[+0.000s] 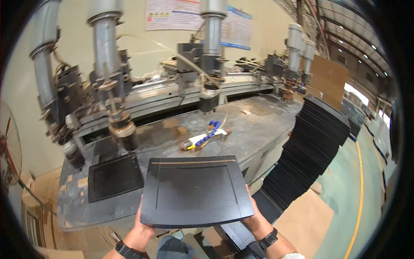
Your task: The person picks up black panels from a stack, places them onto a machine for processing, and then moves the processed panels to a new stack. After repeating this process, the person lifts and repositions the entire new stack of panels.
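A black rectangular panel [196, 194] with a recessed inner frame is held up in front of the machine table. My left hand [142, 225] grips its left edge near the lower corner, and my right hand [255, 216] grips the right edge; the panel hides part of the fingers of both. A thin light-brown strip [194, 162] runs along the panel's far edge. Left of it, a second black panel [115, 177] of similar shape lies on the grey table [86, 211], beneath a machine head [126, 134].
Several vertical machine heads [210, 97] hang along a metal rail [159, 93] over the table. A blue segmented hose [210, 134] with a yellow nozzle lies mid-table. On the right stands a tall leaning stack of black panels [310, 146], with brown cardboard [306, 216] beside it. A fan [9, 146] is far left.
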Available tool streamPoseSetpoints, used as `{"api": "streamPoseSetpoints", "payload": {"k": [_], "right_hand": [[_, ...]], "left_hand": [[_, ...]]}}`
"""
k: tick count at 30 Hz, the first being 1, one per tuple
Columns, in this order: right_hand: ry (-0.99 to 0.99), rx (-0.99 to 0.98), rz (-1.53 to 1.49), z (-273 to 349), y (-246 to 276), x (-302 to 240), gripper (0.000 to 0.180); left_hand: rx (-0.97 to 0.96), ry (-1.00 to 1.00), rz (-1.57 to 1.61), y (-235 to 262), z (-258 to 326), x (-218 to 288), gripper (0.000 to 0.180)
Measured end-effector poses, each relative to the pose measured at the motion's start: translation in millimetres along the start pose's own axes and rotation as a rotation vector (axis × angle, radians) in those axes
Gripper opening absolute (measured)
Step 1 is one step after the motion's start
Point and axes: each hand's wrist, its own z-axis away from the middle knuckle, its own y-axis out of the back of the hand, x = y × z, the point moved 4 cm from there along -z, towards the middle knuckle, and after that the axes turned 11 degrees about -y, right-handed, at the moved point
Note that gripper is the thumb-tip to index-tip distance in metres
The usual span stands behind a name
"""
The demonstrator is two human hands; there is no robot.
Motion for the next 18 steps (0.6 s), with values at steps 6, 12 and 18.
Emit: {"api": "streamPoseSetpoints", "payload": {"k": [6,12,18], "right_hand": [[0.102,0.107,-0.013,9,-56,4,0.066],[0.113,0.298,-0.215,-6,-78,39,0.083],[0.039,0.088,-0.28,-30,-57,59,0.086]], "left_hand": [[0.446,0.09,0.062,20,23,-13,0.048],[0.236,-0.168,0.096,7,27,0,0.073],[0.21,-0.335,-0.118,33,9,-30,0.054]]}}
